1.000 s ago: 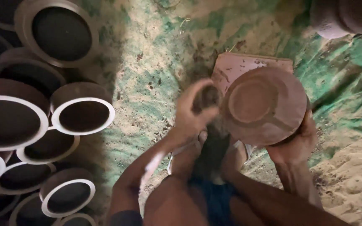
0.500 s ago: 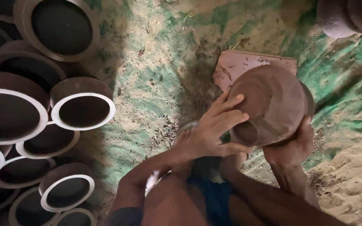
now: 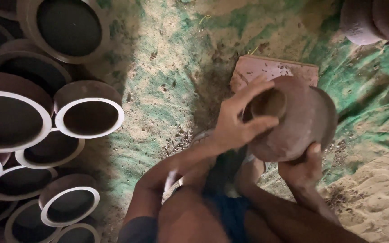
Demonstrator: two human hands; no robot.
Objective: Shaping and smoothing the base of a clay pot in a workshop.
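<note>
At the far left lies a heap of dark clay pots (image 3: 88, 114) on their sides, several with white-painted rims, their mouths facing up toward the camera. Beside them spreads a green sheet (image 3: 167, 90) dusted with sand. Right of the middle, the left hand (image 3: 239, 121) presses on a brown clay pot (image 3: 293, 119), its grip closed on a small round tool (image 3: 266, 103) against the pot's side. The pot is held tilted above a flat reddish slab (image 3: 271, 67). The right hand (image 3: 302, 164) is clamped under the pot's lower edge. Loose sand (image 3: 379, 198) lies at the lower right.
</note>
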